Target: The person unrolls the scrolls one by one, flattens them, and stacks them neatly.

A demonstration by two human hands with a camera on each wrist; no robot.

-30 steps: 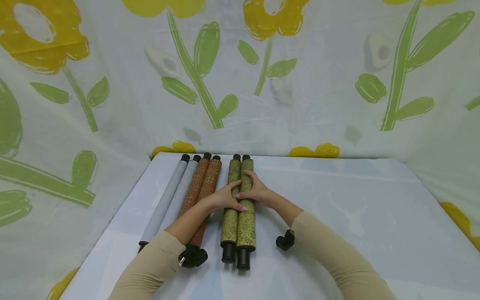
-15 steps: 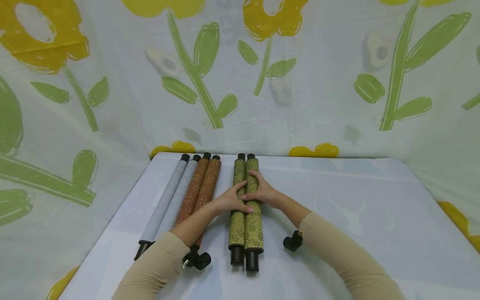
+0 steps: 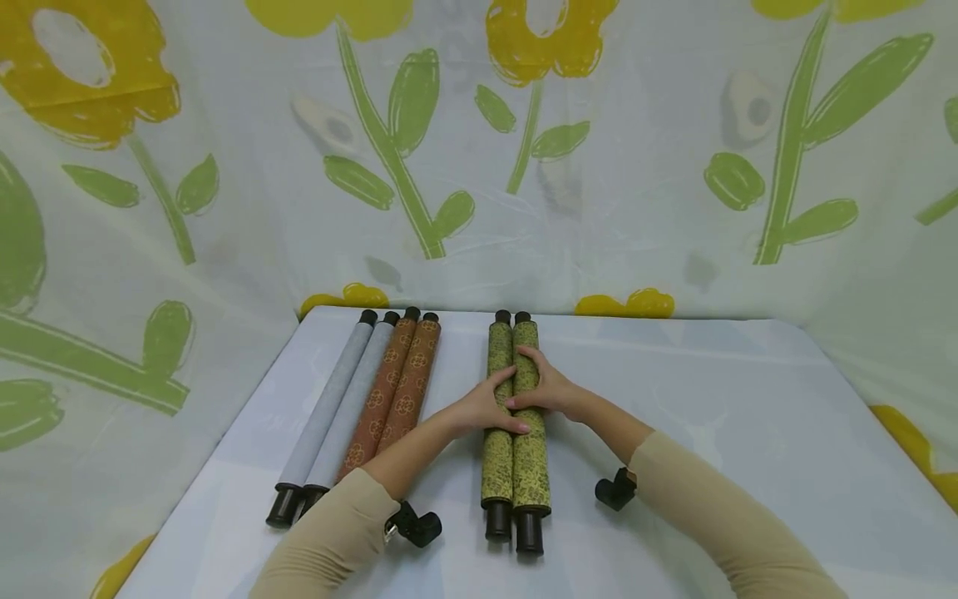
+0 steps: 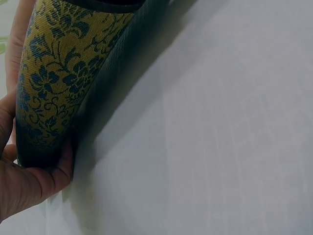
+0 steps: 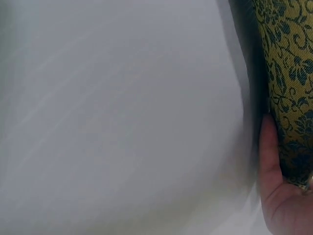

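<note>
Two yellow scrolls with dark blue floral cloth lie side by side near the middle of the table: the left scroll and the right scroll. Both have dark end knobs. My left hand holds the pair from the left, its thumb across the top. From the right side my right hand grips them, thumb also over the top. In the left wrist view, fingers curl against the underside of the patterned cloth. A finger lies along the scroll's side in the right wrist view.
To the left lie two grey scrolls and two brown scrolls with a gold flower pattern, partly hidden by my left forearm. The white table reaches back to a flower-printed cloth.
Both hands have shifted to the right together with the two yellow scrolls, widening the gap to the brown scrolls. The grey and brown scrolls have stayed in place.
</note>
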